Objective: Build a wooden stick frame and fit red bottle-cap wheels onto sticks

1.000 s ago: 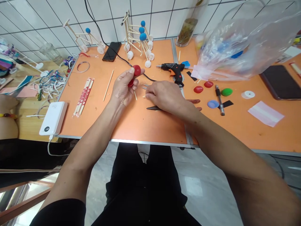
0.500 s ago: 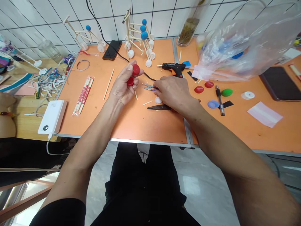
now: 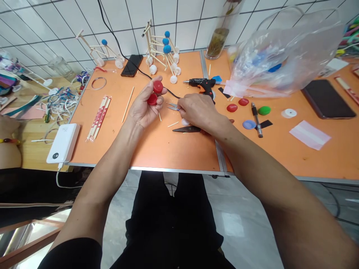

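My left hand (image 3: 144, 108) is curled round two red bottle caps (image 3: 155, 92) joined on a thin wooden stick, held just above the orange table (image 3: 168, 149). My right hand (image 3: 198, 110) rests on the table to the right of it, fingers closed on small snips (image 3: 173, 107) whose blades poke out to the left. A short stick piece (image 3: 173, 124), a white cap (image 3: 185, 122) and dark scissors (image 3: 186, 129) lie under and beside the right hand.
A black glue gun (image 3: 203, 84) lies behind the right hand. Stick-and-cap models (image 3: 162, 52), a phone (image 3: 131, 65), wrapped chopsticks (image 3: 99, 117), a white power bank (image 3: 63, 142), loose coloured caps (image 3: 244, 108) and a clear plastic bag (image 3: 280, 59) sit around. Another person's arm (image 3: 8, 149) is at the left.
My right hand slid away from the scissors toward the snips and closed on them. My left hand turned the red caps slightly and stayed in place.
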`<state>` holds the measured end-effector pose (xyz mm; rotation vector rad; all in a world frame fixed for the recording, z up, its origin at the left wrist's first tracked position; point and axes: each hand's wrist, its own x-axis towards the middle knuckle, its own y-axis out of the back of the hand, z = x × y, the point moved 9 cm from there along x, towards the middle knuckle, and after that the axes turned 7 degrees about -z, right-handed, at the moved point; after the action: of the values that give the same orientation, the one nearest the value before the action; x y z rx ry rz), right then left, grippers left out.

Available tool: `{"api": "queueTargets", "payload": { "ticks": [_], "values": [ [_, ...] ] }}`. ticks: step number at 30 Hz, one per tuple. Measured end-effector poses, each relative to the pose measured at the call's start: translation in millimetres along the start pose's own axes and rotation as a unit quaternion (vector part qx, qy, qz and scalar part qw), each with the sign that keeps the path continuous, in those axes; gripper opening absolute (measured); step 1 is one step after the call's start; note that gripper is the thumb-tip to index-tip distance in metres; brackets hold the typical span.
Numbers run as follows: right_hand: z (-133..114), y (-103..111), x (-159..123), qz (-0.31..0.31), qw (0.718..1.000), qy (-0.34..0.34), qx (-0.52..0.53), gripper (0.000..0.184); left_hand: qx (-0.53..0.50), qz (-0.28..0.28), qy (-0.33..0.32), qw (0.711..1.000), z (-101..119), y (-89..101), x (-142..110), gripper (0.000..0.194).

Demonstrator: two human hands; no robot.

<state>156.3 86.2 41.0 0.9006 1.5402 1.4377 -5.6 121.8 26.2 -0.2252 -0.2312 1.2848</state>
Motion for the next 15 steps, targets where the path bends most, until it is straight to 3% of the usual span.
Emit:
{"api": "queueTargets", "payload": {
  "ticks": [7, 11, 15],
  "values": [
    [-3, 4, 0, 0.014, 1.000, -0.003, 0.027, 0.043, -0.188, 0.072, 0.080, 0.976, 3, -18.1, -22, 0.042],
    [12, 24, -9, 0.119, 0.983, -0.029, 0.139, 0.036, -0.204, 0.083, 0.098, 0.971, -3, -15.2, -22, 0.041],
    [23, 36, -18, 0.209, 0.945, -0.003, 0.251, 0.025, -0.199, 0.060, 0.123, 0.970, -15, -17.1, -19, 0.038]
  ]
}}
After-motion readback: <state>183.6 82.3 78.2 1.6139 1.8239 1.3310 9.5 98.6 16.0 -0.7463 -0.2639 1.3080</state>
